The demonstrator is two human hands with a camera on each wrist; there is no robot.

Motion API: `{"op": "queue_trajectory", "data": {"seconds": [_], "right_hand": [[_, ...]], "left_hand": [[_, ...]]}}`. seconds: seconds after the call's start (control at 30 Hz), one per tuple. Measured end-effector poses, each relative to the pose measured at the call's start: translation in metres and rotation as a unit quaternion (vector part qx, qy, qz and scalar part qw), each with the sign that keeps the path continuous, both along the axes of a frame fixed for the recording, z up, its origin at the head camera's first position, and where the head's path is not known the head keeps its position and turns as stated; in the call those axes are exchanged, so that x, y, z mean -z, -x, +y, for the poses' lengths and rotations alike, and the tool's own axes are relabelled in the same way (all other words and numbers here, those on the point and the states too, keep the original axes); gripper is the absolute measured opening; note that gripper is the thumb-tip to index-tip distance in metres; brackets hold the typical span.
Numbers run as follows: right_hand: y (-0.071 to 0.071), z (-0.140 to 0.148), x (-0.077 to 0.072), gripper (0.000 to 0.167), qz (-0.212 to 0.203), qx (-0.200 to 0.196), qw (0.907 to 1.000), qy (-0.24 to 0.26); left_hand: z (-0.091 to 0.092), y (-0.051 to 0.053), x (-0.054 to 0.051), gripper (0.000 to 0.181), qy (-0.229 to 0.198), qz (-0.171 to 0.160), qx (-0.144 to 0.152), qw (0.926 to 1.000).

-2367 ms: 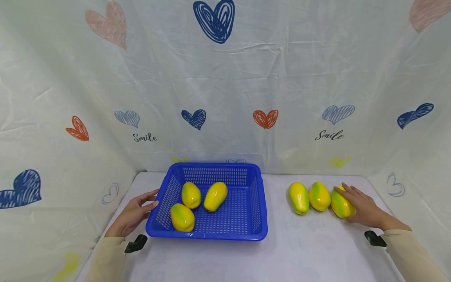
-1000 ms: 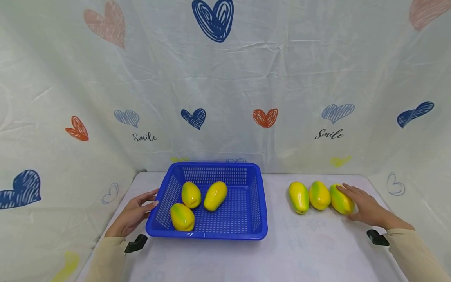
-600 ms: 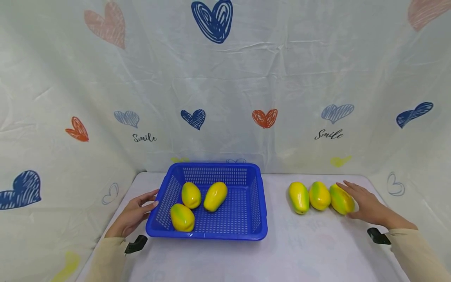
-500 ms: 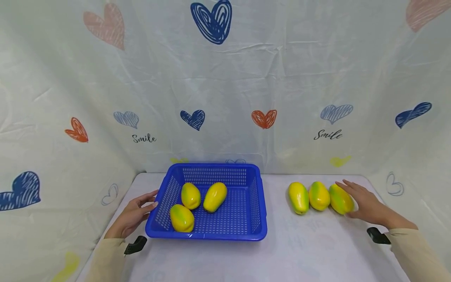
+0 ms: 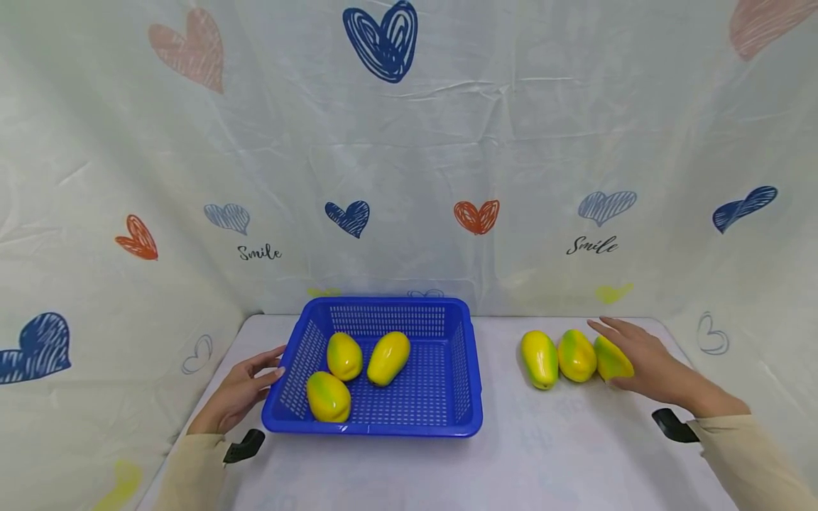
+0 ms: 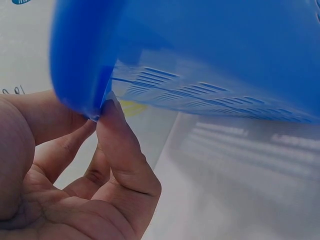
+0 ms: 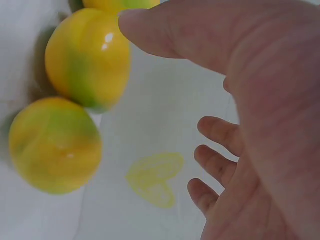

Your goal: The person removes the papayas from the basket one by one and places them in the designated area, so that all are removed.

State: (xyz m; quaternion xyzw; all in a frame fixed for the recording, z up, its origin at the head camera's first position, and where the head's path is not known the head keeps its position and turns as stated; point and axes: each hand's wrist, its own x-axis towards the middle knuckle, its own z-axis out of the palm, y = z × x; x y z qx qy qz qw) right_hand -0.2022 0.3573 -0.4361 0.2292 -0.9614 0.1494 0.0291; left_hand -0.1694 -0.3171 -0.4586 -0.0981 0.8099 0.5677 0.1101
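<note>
My left hand (image 5: 236, 394) pinches the left rim of the blue basket (image 5: 372, 429); the left wrist view shows thumb and fingers (image 6: 85, 175) on the basket's edge (image 6: 82, 55). Inside lie three yellow-green fruits (image 5: 345, 356) (image 5: 388, 358) (image 5: 329, 396). Three more stand in a row on the table at the right: the left one (image 5: 540, 359), the middle one (image 5: 577, 355) and the right one (image 5: 612, 358). My right hand (image 5: 658, 369) hovers with extended fingers over the right one, partly covering it. In the right wrist view the hand (image 7: 260, 100) is uncurled beside the fruits (image 7: 87, 60).
The white table (image 5: 511, 454) carries basket and fruits. A pale curtain (image 5: 409, 156) with hearts and lettering hangs behind and at the sides. Dark devices (image 5: 244, 447) (image 5: 674, 426) sit at both wrists.
My right hand has moved left, from the right side of the rightmost fruit to partly over it. That fruit had earlier shifted slightly left and back. The left hand keeps its hold.
</note>
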Motion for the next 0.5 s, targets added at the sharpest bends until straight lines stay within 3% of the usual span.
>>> {"op": "queue_trajectory", "data": {"seconds": [0.5], "right_hand": [[-0.007,-0.041,-0.007,0.100,0.061,-0.074,0.9952,0.020]], "left_hand": [[-0.001,0.002,0.002,0.063,0.003,-0.003,-0.005,1.0000]]}}
